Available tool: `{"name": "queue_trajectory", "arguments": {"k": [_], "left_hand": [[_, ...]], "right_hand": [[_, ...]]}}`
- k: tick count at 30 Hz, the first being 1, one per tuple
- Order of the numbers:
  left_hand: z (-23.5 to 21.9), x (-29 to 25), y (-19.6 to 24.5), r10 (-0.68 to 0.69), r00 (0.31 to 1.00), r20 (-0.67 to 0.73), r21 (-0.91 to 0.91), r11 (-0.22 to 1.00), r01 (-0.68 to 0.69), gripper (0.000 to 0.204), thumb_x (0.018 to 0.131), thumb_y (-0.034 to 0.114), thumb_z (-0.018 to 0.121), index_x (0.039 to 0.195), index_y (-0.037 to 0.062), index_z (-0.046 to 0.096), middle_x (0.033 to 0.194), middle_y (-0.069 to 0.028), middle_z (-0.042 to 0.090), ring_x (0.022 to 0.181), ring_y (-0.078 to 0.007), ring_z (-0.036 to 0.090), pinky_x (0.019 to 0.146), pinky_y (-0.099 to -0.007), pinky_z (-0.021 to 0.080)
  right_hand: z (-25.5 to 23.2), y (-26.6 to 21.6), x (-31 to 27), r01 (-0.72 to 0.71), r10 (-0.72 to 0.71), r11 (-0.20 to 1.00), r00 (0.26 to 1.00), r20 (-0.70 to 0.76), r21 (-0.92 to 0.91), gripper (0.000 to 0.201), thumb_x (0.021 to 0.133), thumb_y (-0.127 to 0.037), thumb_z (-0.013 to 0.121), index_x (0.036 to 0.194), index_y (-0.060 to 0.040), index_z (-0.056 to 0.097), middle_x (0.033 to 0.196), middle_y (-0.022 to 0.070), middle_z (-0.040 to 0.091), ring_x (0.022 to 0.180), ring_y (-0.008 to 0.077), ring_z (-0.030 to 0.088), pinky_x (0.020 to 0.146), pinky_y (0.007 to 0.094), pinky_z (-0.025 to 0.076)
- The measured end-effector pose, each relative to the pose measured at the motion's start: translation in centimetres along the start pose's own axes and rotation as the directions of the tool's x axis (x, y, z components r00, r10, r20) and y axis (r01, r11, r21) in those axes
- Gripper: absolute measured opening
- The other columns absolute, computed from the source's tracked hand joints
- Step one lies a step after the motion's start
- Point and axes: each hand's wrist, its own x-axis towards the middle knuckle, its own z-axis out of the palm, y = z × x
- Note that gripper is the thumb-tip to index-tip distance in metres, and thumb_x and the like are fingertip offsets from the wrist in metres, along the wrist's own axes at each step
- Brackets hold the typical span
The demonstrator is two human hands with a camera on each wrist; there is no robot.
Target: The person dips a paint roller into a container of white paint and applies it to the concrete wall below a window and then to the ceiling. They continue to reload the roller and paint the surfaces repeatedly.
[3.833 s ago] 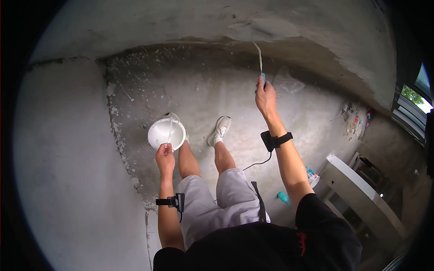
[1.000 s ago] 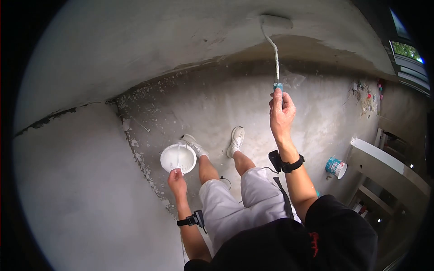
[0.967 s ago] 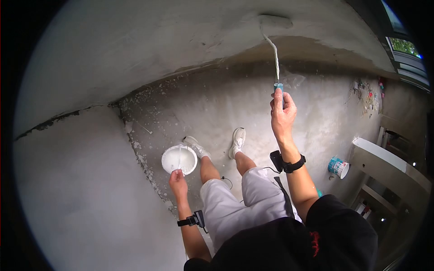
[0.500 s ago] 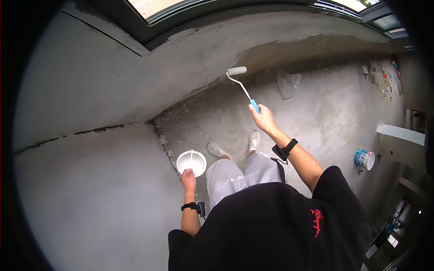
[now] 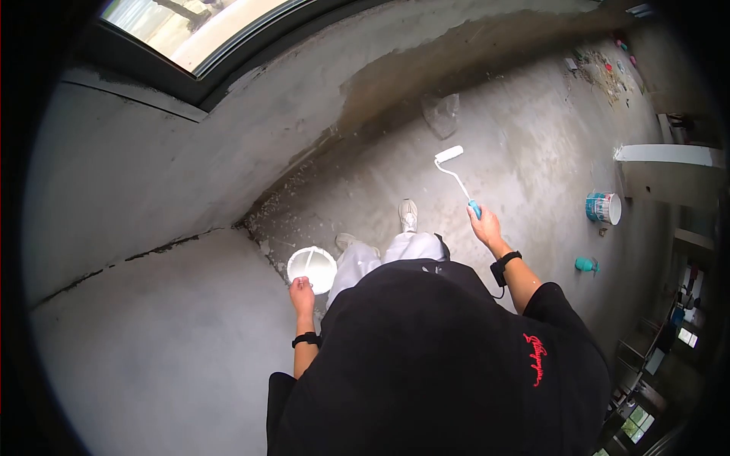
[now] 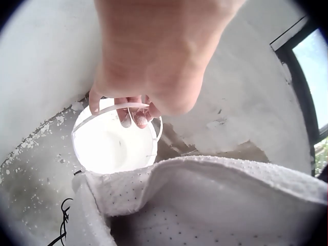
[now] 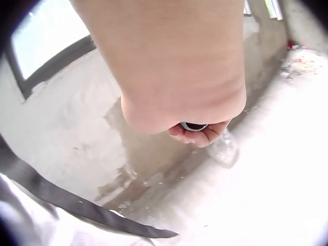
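We stand in the corner with bucket and roller in hand

Our left hand [image 5: 302, 292] curls its fingers round the thin handle of the white paint bucket [image 5: 312, 268], hanging by our left leg; our right hand [image 5: 487, 226] grips the blue-handled paint roller [image 5: 457, 175], its head raised clear of the grey wall [image 5: 251, 144] above the concrete floor [image 5: 532, 137]

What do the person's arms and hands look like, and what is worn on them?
Both hands are bare, left hand and right hand. Each wrist carries a black strap with a small black camera. Short black sleeves end above the elbows.
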Motion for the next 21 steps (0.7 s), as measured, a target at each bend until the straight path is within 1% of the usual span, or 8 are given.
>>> {"name": "queue_trajectory", "arguments": {"k": [6,7,9,11,12,14,16,21], "left_hand": [[-0.4,1.7,0.0,0.043,0.998,0.045,-0.005,0.999,-0.043,0.017,0.092,0.012,0.055,0.091,-0.0046,0.058,0.071,-0.0088,0.064,0.065,-0.0128,0.060,0.061,-0.0271,0.047],[-0.6,1.9,0.6,0.040,0.998,0.053,-0.003,0.999,-0.040,0.017,0.092,0.012,0.055,0.092,-0.0048,0.058,0.072,-0.0092,0.064,0.065,-0.0129,0.060,0.061,-0.0270,0.047],[-0.8,2.3,0.9,0.036,0.996,0.076,0.009,0.999,-0.037,0.018,0.092,0.012,0.055,0.092,-0.0051,0.057,0.073,-0.0096,0.065,0.065,-0.0131,0.060,0.061,-0.0268,0.046],[-1.0,3.1,0.5,0.040,0.998,0.038,-0.013,0.999,-0.039,0.018,0.092,0.013,0.055,0.093,-0.0053,0.057,0.074,-0.0100,0.065,0.065,-0.0135,0.060,0.061,-0.0264,0.045],[-1.1,3.3,0.0,0.027,0.998,0.056,0.004,1.000,-0.027,0.018,0.092,0.013,0.055,0.093,-0.0053,0.057,0.074,-0.0100,0.065,0.065,-0.0135,0.060,0.061,-0.0265,0.045],[-1.4,4.0,-0.5,0.021,0.999,0.031,-0.006,1.000,-0.021,0.018,0.091,0.013,0.055,0.093,-0.0051,0.057,0.074,-0.0100,0.065,0.066,-0.0141,0.060,0.062,-0.0262,0.045],[-1.6,3.9,-0.3,0.016,0.999,0.034,0.007,1.000,-0.016,0.019,0.091,0.014,0.055,0.093,-0.0049,0.058,0.074,-0.0100,0.066,0.067,-0.0142,0.060,0.062,-0.0264,0.045],[-1.9,4.0,-0.1,0.014,1.000,0.011,0.036,0.999,-0.015,0.019,0.091,0.015,0.056,0.094,-0.0042,0.059,0.075,-0.0098,0.066,0.067,-0.0145,0.061,0.062,-0.0271,0.046]], "right_hand": [[-2.2,8.4,-6.3,-0.224,0.223,0.969,0.975,-0.025,-0.100,0.053,0.087,-0.051,0.051,0.092,-0.0001,0.062,0.089,0.0262,0.064,0.087,0.0422,0.061,0.077,0.0497,0.047],[-2.6,9.3,-6.7,-0.227,0.226,0.969,0.974,-0.027,-0.101,0.053,0.087,-0.051,0.051,0.092,-0.0001,0.062,0.089,0.0262,0.064,0.087,0.0422,0.061,0.077,0.0497,0.047],[-2.9,11.3,-8.6,-0.272,0.259,0.954,0.959,-0.113,-0.127,0.055,0.087,-0.052,0.051,0.089,0.0020,0.061,0.083,0.0270,0.062,0.084,0.0431,0.060,0.073,0.0481,0.046],[-3.9,12.1,-9.0,-0.302,0.288,0.944,0.950,-0.119,-0.131,0.055,0.087,-0.052,0.051,0.089,0.0023,0.061,0.083,0.0270,0.062,0.084,0.0433,0.060,0.073,0.0482,0.046],[-4.6,12.8,-9.1,-0.320,0.305,0.937,0.944,-0.123,-0.139,0.056,0.087,-0.053,0.051,0.088,0.0026,0.060,0.083,0.0269,0.062,0.084,0.0435,0.060,0.073,0.0483,0.046],[-6.2,13.0,-9.1,-0.312,0.287,0.940,0.942,-0.173,-0.138,0.057,0.087,-0.053,0.051,0.088,0.0028,0.060,0.084,0.0267,0.062,0.085,0.0435,0.060,0.073,0.0483,0.045],[-8.4,14.3,-8.8,-0.312,0.282,0.929,0.945,-0.168,-0.197,0.058,0.087,-0.055,0.050,0.089,0.0027,0.060,0.085,0.0265,0.062,0.086,0.0433,0.059,0.074,0.0482,0.045],[-16.1,16.8,-10.1,-0.307,0.290,0.897,0.952,-0.099,-0.319,0.056,0.088,-0.052,0.049,0.093,0.0021,0.060,0.091,0.0272,0.063,0.089,0.0439,0.059,0.078,0.0498,0.045]]}}
